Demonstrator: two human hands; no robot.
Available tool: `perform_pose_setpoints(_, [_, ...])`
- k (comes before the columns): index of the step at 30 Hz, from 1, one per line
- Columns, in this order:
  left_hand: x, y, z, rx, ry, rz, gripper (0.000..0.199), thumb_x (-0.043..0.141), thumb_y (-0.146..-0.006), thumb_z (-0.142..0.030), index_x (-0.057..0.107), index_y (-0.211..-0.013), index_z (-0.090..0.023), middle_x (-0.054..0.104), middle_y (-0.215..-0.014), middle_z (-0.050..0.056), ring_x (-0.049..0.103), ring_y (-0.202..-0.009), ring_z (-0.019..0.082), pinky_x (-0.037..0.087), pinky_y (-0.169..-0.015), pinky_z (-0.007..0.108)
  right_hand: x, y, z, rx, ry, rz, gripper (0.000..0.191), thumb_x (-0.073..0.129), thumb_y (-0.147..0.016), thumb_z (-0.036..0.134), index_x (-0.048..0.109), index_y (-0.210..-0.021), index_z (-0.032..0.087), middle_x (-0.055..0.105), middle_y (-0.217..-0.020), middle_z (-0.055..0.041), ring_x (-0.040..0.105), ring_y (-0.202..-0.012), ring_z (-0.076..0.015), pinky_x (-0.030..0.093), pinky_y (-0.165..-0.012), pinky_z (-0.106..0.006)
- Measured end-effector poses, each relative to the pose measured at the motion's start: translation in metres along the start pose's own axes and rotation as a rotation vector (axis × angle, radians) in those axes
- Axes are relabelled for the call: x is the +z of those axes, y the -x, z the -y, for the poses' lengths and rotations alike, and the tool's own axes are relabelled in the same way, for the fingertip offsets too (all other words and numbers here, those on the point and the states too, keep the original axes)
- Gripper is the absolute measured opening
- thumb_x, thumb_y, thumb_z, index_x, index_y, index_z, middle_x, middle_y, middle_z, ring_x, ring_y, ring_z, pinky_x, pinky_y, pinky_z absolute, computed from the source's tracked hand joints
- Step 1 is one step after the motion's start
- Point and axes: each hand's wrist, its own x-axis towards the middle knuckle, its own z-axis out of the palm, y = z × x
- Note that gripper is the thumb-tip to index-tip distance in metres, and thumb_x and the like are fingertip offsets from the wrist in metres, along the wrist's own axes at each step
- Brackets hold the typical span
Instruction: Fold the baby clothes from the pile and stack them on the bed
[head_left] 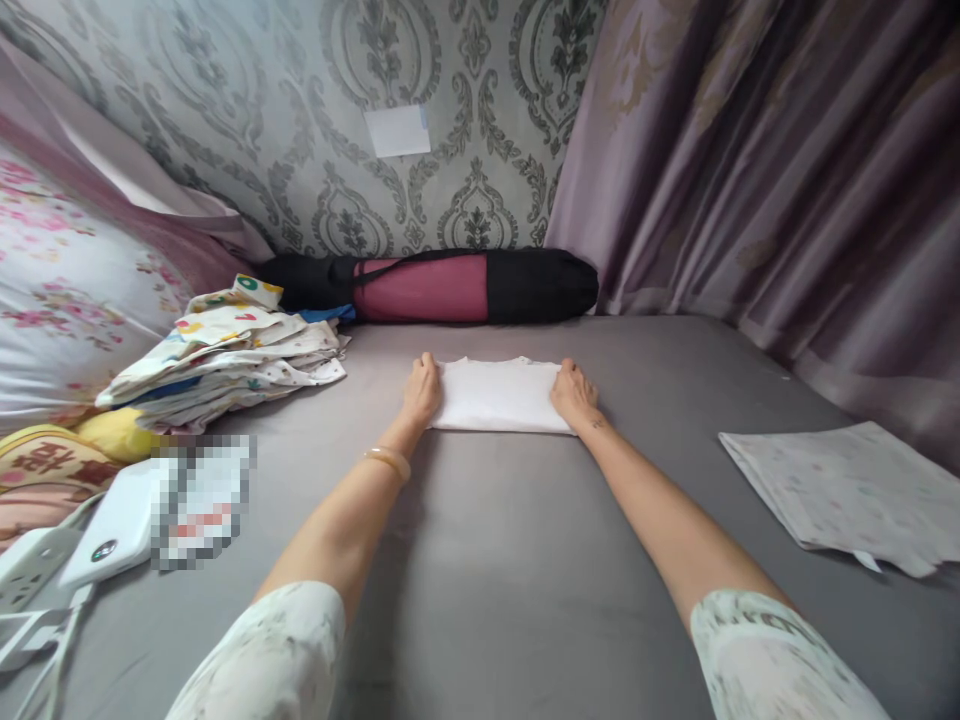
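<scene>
A white folded cloth (499, 398) lies flat on the grey sheet (495, 560), its long side running left to right. At its left end my left hand (424, 388) grips the edge, fingers closed. My right hand (574, 390) is closed on the opposite end in the same way. The cloth's upper edge shows small raised bits between the two hands. A bangle (388, 460) is on my left wrist.
Patterned clothes (232, 350) are piled at the left by a floral pillow (67, 290). A white power bank (120, 525) and a power strip (37, 565) sit front left. A black and maroon bag (427, 288) lies along the wall. Another folded cloth (855, 490) is at right.
</scene>
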Motion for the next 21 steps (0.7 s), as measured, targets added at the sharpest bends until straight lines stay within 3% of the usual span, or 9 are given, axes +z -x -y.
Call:
perform_pose_setpoints(5, [0.004,-0.012,0.012,-0.113,0.190,-0.072,0.031,0.048,-0.091,-0.034,0.051,-0.113,-0.014,0.063,-0.111,0.019,0.060,-0.107,0.028,0.045,-0.087,0.036,-0.003,-0.012,-0.009,0.133,-0.109,-0.007,0.035,0.042,-0.097,0.029,0.053,-0.122,0.008,0.066,-0.111,-0.0247,0.065,-0.105,-0.0315,0.048,-0.087,-0.040])
perform_pose_setpoints(9, [-0.018,-0.003,0.031,-0.269,0.341,-0.008,0.034,0.054,-0.085,-0.046,0.059,-0.096,-0.015,0.065,-0.083,0.009,0.062,-0.084,0.023,0.046,-0.070,0.029,-0.011,-0.014,-0.030,0.172,-0.302,0.073,0.041,0.037,-0.099,0.040,0.061,-0.112,0.010,0.072,-0.092,-0.0165,0.070,-0.081,-0.0225,0.050,-0.070,-0.029])
perform_pose_setpoints(11, [-0.035,0.015,0.043,-0.244,0.369,0.065,0.036,0.054,-0.083,-0.051,0.061,-0.083,-0.015,0.061,-0.068,0.004,0.059,-0.070,0.019,0.042,-0.061,0.026,-0.014,-0.004,-0.042,0.143,-0.339,0.138,0.044,0.033,-0.099,0.043,0.066,-0.100,0.014,0.072,-0.079,-0.0118,0.068,-0.068,-0.0193,0.047,-0.061,-0.026])
perform_pose_setpoints(15, [-0.061,0.058,0.059,-0.162,0.434,0.230,0.048,0.060,-0.074,-0.062,0.067,-0.075,-0.015,0.051,-0.052,-0.002,0.049,-0.055,0.015,0.034,-0.050,0.024,-0.022,0.031,-0.056,-0.038,-0.247,0.154,0.037,0.050,-0.090,0.047,0.069,-0.078,0.018,0.072,-0.079,-0.0078,0.066,-0.075,-0.0191,0.042,-0.060,-0.024])
perform_pose_setpoints(18, [-0.064,0.076,0.060,-0.086,0.436,0.272,0.046,0.068,-0.066,-0.060,0.071,-0.078,-0.016,0.054,-0.053,-0.001,0.052,-0.057,0.015,0.035,-0.050,0.023,-0.026,0.052,-0.057,-0.094,-0.256,0.188,0.030,0.063,-0.081,0.048,0.070,-0.081,0.018,0.072,-0.083,-0.0056,0.064,-0.073,-0.0173,0.041,-0.060,-0.024])
perform_pose_setpoints(21, [-0.059,0.079,0.057,-0.045,0.414,0.223,0.043,0.072,-0.061,-0.057,0.072,-0.079,-0.017,0.060,-0.061,0.000,0.056,-0.064,0.017,0.038,-0.053,0.023,-0.025,0.059,-0.055,-0.094,-0.286,0.209,0.030,0.070,-0.074,0.044,0.070,-0.086,0.016,0.071,-0.082,-0.0049,0.062,-0.067,-0.0152,0.041,-0.057,-0.023])
